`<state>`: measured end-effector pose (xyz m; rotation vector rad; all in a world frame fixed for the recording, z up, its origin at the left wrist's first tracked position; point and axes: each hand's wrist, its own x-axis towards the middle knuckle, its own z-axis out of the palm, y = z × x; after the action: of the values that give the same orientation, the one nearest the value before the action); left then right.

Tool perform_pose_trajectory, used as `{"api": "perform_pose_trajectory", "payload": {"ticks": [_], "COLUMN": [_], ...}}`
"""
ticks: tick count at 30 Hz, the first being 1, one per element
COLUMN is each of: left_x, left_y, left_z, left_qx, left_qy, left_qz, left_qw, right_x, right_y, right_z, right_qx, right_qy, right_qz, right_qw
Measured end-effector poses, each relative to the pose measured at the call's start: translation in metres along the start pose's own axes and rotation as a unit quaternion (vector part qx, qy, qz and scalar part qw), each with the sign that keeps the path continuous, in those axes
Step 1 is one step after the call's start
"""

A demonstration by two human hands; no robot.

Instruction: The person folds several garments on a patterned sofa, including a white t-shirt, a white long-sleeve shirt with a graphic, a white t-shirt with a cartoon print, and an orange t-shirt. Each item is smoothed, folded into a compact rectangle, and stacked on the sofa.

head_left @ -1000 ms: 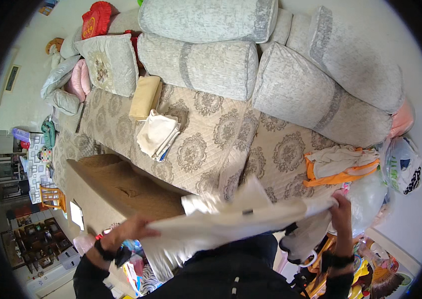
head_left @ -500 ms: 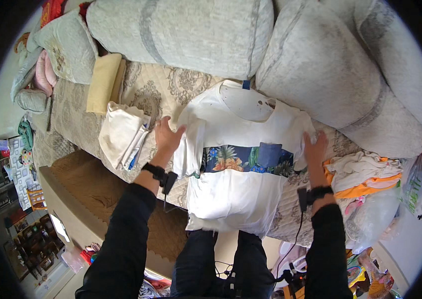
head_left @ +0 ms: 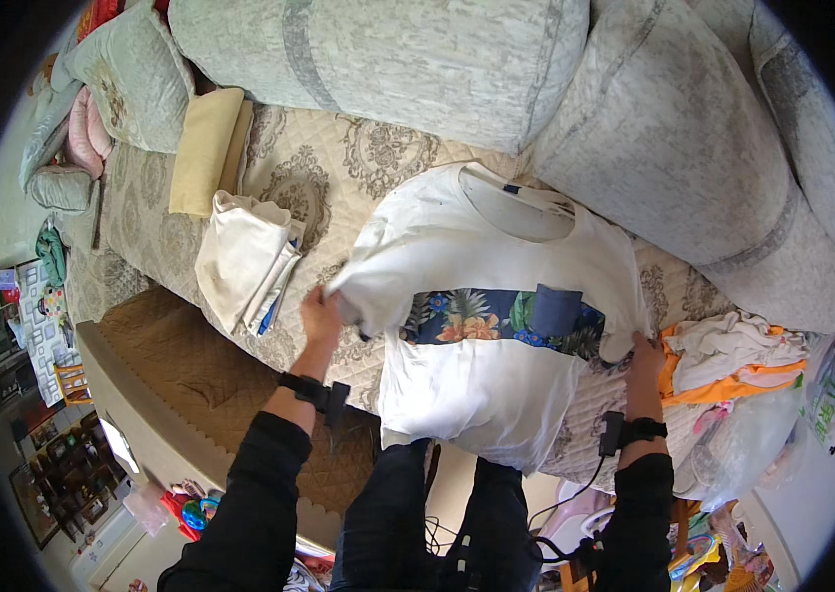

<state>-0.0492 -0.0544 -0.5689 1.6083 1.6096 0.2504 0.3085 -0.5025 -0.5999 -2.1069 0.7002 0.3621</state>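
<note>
A white T-shirt (head_left: 482, 390) with a dark blue floral band and a small blue pocket is spread on the patterned sofa cover, its neckline toward the backrest. My left hand (head_left: 322, 318) pinches the end of the left-lying sleeve and draws it outward. At the opposite side, my right hand (head_left: 644, 357) grips the other sleeve's edge. The shirt's lower hem hangs over the seat edge above my legs. Left of the shirt lies a folded cream garment stack (head_left: 240, 261) with a bit of blue showing.
Large grey cushions (head_left: 417, 59) line the back. A folded yellow cloth (head_left: 206, 148) lies past the cream stack. At right sit an orange and white clothing pile (head_left: 733, 355) and clear plastic bags (head_left: 748, 444). A brown-lined open storage compartment (head_left: 190, 385) is at left.
Both hands, formerly open beside the sleeves, have closed on them. The sleeves are pulled outward and the shirt has shifted slightly right in view.
</note>
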Motion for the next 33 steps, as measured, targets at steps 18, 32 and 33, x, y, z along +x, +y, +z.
{"api": "perform_pose_trajectory", "payload": {"ticks": [18,32,33], "left_x": [0.005,-0.112,-0.117], "left_y": [-0.020,0.033,0.017], "left_z": [-0.004,0.033,0.034], "left_qx": [-0.410,0.170,0.213], "left_qy": [-0.060,-0.116,-0.107], "left_qz": [-0.299,0.317,0.245], "left_qw": [0.860,0.926,0.940], "right_x": [-0.040,-0.142,-0.150], "right_y": [-0.018,0.024,0.045], "right_z": [0.003,0.010,0.000], "right_qx": [0.175,-0.254,-0.296], "right_qy": [-0.061,-0.131,-0.166], "right_qz": [-0.008,-0.320,-0.201], "right_qw": [0.983,0.903,0.919]}}
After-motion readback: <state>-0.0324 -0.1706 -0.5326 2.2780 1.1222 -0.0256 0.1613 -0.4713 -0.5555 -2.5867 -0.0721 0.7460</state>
